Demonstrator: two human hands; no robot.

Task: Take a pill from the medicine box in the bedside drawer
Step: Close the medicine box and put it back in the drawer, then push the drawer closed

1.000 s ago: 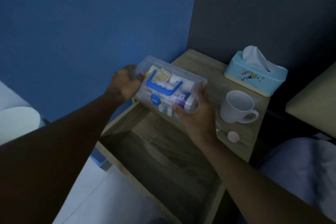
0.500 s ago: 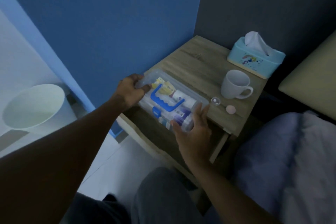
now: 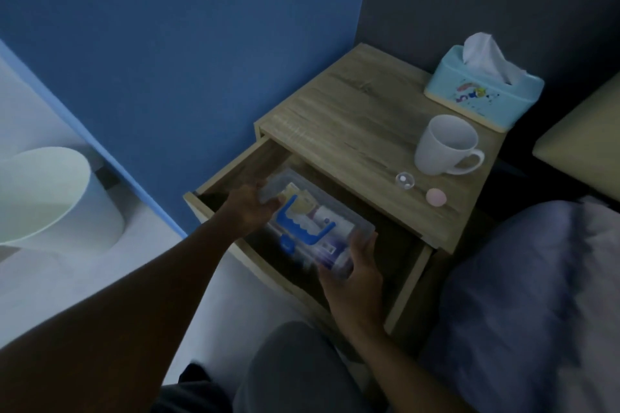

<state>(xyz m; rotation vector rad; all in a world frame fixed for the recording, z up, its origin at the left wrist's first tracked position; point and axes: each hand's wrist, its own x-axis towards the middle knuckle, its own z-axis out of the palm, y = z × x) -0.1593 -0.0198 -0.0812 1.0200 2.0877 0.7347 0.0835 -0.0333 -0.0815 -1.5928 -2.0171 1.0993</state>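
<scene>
Wooden bedside desk point(image 3: 352, 131) against blue wall, its drawer point(image 3: 235, 171) pulled open. We hold clear plastic medicine box with blue handle point(image 3: 310, 228) inside open drawer, slightly blurred. Our left hand point(image 3: 250, 204) grips box's far-left end, fingers wrapped on it; our right hand point(image 3: 355, 275) cups near-right end, fingers curled round edge. On desk top: light-blue tissue box point(image 3: 483, 94), white mug point(image 3: 443, 144), small clear round cap point(image 3: 405, 180), small pink round lid point(image 3: 436, 196).
</scene>
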